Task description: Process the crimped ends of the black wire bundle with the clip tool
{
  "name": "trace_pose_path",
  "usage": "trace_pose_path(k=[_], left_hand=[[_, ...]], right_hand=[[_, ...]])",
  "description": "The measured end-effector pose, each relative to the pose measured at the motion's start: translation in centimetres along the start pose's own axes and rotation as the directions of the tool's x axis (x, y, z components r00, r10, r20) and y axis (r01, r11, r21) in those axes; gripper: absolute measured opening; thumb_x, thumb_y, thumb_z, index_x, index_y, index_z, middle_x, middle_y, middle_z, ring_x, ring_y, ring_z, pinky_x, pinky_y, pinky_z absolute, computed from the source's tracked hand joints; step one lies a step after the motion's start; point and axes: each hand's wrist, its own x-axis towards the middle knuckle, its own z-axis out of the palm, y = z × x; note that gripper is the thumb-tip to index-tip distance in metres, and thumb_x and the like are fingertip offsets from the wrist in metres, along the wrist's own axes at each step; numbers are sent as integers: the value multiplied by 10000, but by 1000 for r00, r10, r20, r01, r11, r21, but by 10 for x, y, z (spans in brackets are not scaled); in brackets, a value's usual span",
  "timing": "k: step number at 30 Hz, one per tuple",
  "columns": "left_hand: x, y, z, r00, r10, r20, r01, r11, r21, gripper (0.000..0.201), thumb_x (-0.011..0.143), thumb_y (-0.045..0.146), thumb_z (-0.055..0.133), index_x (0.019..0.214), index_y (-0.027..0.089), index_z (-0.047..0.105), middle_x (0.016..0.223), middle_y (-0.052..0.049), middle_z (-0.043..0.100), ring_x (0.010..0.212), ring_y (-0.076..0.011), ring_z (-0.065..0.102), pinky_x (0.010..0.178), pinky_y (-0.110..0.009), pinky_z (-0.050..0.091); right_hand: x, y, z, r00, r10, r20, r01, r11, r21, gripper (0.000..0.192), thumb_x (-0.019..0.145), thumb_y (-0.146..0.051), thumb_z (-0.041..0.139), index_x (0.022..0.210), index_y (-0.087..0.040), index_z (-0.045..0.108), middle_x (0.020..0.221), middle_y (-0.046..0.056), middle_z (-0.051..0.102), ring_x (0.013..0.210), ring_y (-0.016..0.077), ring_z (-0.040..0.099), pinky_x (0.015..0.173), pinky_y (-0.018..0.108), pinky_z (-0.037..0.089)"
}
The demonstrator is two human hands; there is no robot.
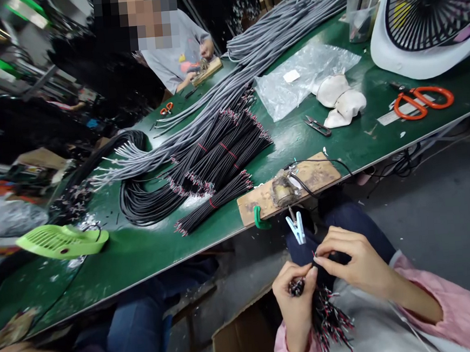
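A long green workbench (151, 253) is seen running diagonally, edge just beyond the lap. Grey cable lengths (249, 50) are laid along it; bundles of black wires (217, 161) with stripped red and white ends are fanned beside them. A white desk fan (422, 20) is stood at far right, a clear plastic bag (300, 76) and white cloth pieces (341, 102) near it. A wooden block (288, 185) with a small fixture is set at the near edge, a blue clip (296, 228) hung just below. Orange scissors (422, 100), small snips (318, 125) and a green plastic scoop (63, 241) are also noted. Another person is seated at the far end.

A bundle of short black wires (325, 312) is held over the lap, below the table edge. The left hand (295, 296) is closed round the bundle's upper end. The right hand (358, 261) is pinched thumb-to-forefinger on one wire tip at the top.

Step judged: one wire being singled out of the bundle. Next move likely calls for a clean pull of that single wire while the rest are kept clamped, without snagging the stripped ends.
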Motion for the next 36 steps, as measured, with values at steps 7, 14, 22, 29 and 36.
trace_pose_path(k=[7, 14, 22, 29, 36], left_hand=[[0, -3, 3, 999, 29, -36, -29, 1000, 4, 63, 682, 201, 711, 636, 157, 704, 569, 5, 541, 544, -127, 492, 539, -242, 371], [3, -6, 0, 999, -27, -19, 25, 993, -113, 89, 685, 194, 701, 612, 157, 668, 554, 23, 512, 526, -117, 498, 536, -238, 378], [7, -14, 0, 980, -123, 157, 153, 968, -199, 210, 749, 286, 659, 603, 136, 649, 551, 2, 543, 480, -114, 509, 502, -245, 400], [11, -22, -3, 980, -126, 152, 170, 930, -326, 142, 725, 280, 687, 692, 143, 674, 518, 22, 538, 369, -90, 476, 406, -232, 385], [21, -13, -8, 996, -42, 76, 64, 944, -323, 37, 704, 196, 700, 695, 163, 685, 613, 22, 543, 408, -84, 517, 415, -218, 398]], right_hand=[[2, 1, 5, 999, -35, -35, 34, 999, -28, 115, 761, -114, 580, 721, -188, 658, 632, 27, 605, 616, 166, 531, 596, 299, 419], [3, 9, 3, 991, 123, 50, -129, 983, 127, 108, 739, -110, 594, 708, -172, 676, 644, 21, 609, 599, 145, 533, 569, 268, 421], [3, 16, 12, 997, 68, 25, -72, 962, 264, 152, 805, -256, 631, 677, -184, 670, 668, 42, 603, 681, 180, 530, 642, 315, 411], [21, 35, 24, 950, 260, 173, -310, 730, 609, 303, 801, -445, 599, 707, -157, 605, 651, 1, 541, 632, 132, 490, 603, 253, 386], [54, 32, 37, 903, 269, 336, -426, 443, 789, 456, 791, -559, 554, 796, -116, 663, 705, 41, 602, 652, 127, 530, 570, 229, 382]])
